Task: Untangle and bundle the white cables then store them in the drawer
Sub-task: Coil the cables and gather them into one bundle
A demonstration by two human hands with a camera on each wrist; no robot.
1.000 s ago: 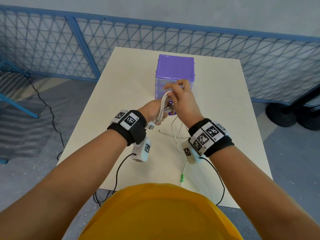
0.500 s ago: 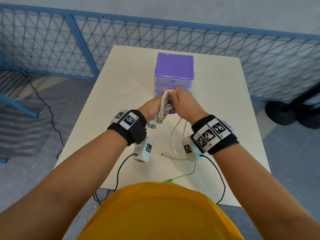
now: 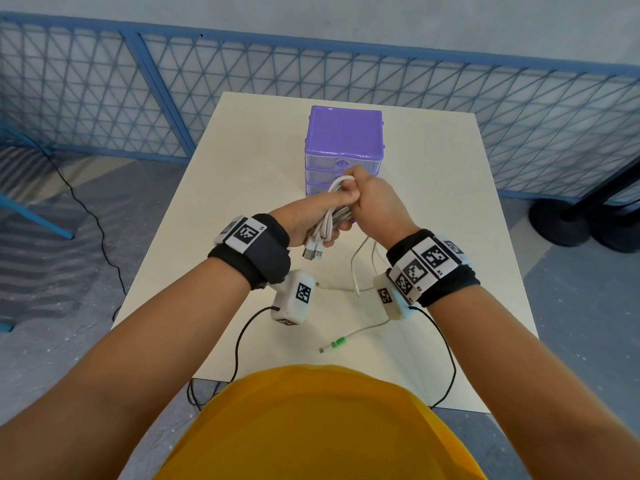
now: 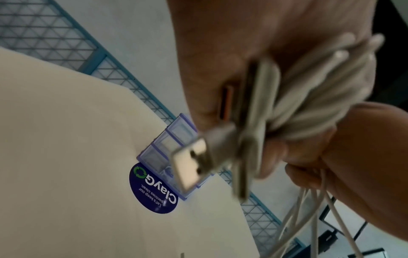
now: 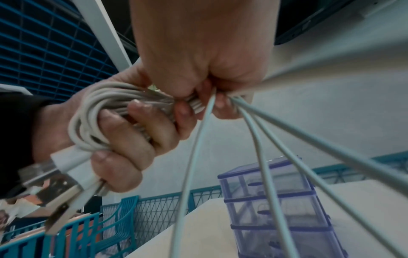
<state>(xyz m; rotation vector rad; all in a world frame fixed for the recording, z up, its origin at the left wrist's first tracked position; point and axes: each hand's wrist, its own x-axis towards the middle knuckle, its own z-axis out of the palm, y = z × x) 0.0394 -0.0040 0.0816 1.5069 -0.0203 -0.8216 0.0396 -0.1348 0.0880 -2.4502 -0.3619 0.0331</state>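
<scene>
My left hand [image 3: 313, 221] grips a coiled bundle of white cables [image 3: 334, 209] above the table, in front of the purple drawer unit [image 3: 344, 140]. USB plugs [image 3: 313, 252] stick out below the fist; in the left wrist view one plug [image 4: 192, 164] fills the middle. My right hand [image 3: 372, 202] pinches the cable strands at the top of the coil [image 5: 110, 108]. Loose strands [image 5: 253, 139] run down from its fingers to the table. A loose end with a green-tipped plug [image 3: 337, 342] lies near the front edge. All the drawers look closed.
The beige table [image 3: 242, 150] carries a round dark blue sticker [image 4: 152, 190] at the foot of the drawer unit. A blue mesh fence [image 3: 104, 98] runs behind the table. Black cords hang from my wrist cameras over the near edge.
My right hand has come down from above the coil to its top, beside the left hand. The loose cable tail has slid across the table, the green plug moving left.
</scene>
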